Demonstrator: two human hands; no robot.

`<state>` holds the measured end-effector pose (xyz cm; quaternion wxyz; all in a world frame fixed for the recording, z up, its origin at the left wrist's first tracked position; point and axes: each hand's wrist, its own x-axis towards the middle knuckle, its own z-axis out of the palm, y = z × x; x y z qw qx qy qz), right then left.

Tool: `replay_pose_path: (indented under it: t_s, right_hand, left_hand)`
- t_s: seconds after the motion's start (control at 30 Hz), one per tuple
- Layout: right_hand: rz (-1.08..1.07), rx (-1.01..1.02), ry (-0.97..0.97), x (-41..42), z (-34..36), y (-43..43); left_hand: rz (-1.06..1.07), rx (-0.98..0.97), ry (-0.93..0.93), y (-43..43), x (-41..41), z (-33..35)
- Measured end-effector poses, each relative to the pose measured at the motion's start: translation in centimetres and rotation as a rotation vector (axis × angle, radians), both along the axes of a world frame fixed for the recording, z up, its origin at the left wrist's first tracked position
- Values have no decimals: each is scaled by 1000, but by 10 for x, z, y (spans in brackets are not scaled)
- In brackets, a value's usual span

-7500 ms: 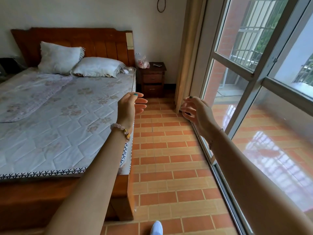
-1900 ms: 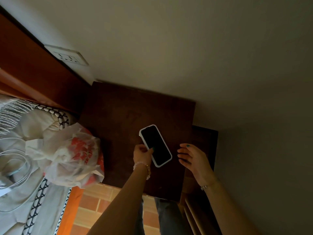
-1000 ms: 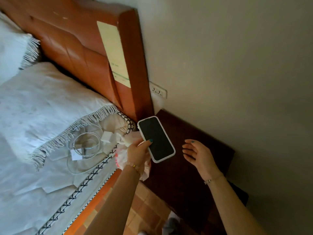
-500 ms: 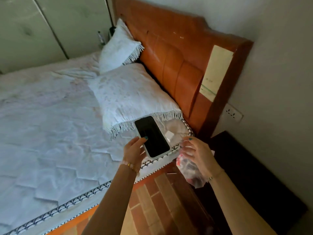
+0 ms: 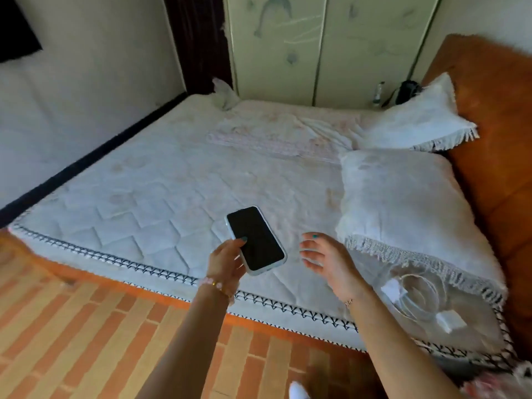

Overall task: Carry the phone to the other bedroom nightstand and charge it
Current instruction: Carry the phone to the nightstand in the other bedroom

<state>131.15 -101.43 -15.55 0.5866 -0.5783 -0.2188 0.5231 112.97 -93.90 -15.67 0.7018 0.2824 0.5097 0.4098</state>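
My left hand (image 5: 226,259) grips the phone (image 5: 254,239), a dark-screened handset in a pale case, by its lower left edge, screen up, above the near side of the bed (image 5: 161,203). My right hand (image 5: 328,262) hovers just to the right of the phone with fingers spread and nothing in it. A coiled white charging cable with a white plug (image 5: 417,298) lies on the mattress by the near pillow, right of my right wrist. At the far side of the bed, dark items (image 5: 406,92) stand beside the headboard; the surface under them is hidden.
Two white fringed pillows (image 5: 403,203) lie against the orange-brown headboard (image 5: 495,133) on the right. Pale wardrobe doors (image 5: 316,47) stand behind the bed. A dark doorway (image 5: 198,44) opens at the back left. Orange brick-pattern floor (image 5: 86,341) runs along the near side.
The view has swung left from the nightstand and headboard to face across the bed. The phone stays in my left hand. My right hand has left the plastic bag and spread its fingers.
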Motion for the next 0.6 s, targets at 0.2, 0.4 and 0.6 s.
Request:
replay_pose_path:
  t_s: [0.2, 0.4, 0.6]
  right_hand:
    - [301, 31, 8, -99, 7, 109]
    - [604, 59, 14, -203, 5, 210]
    - [837, 75, 37, -307, 15, 297]
  left_hand:
    - [332, 25, -13, 52, -114, 6]
    - [633, 37, -35, 105, -218, 8]
    - [842, 54, -23, 143, -313, 12]
